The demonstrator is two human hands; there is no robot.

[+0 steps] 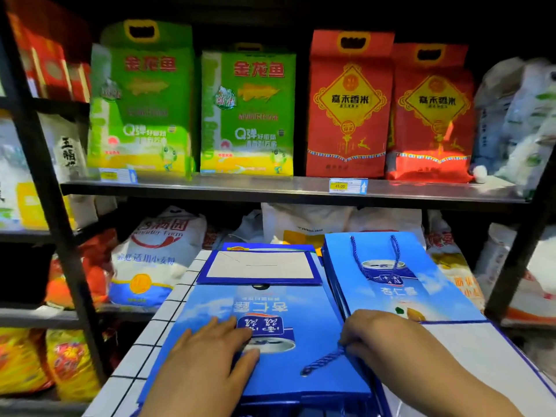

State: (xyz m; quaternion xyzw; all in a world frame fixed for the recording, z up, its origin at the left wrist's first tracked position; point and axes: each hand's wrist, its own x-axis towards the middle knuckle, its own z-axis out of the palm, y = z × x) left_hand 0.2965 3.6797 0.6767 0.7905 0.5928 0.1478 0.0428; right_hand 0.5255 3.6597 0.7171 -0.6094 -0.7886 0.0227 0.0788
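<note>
Gift bag (301,299), blue paper, is laid flat on the white gridded counter (168,314), print upside down to the camera, mouth end nearest the person, folded base panel (260,266) at the far end. On its face the left grip (210,353) is spread wide, fingers straight and pressed down, nothing held. At the bag's right edge the right grip (382,335) is narrowed to a pinch, fingers curled on the blue cord handle (323,361). Just beside on the right a second blue bag (433,284) is laid, also flat, own cord loop on top; whether the two edges touch or overlap cannot be told. More flat bags seem to be stacked under both, count not readable. Progress is judged early: the gift bag is pinned and its handle taken, but the mouth is not yet opened, the sides not spread, the base not unfolded, so opening and standing it up is all left, if that is the aim. Behind the counter, green rice bags (141,100) and red rice bags (349,106) are stood upright on a shelf (270,188), a price tag (347,185) is fixed to its front edge, and a white flour sack (156,257) is leaned on the level below.
</note>
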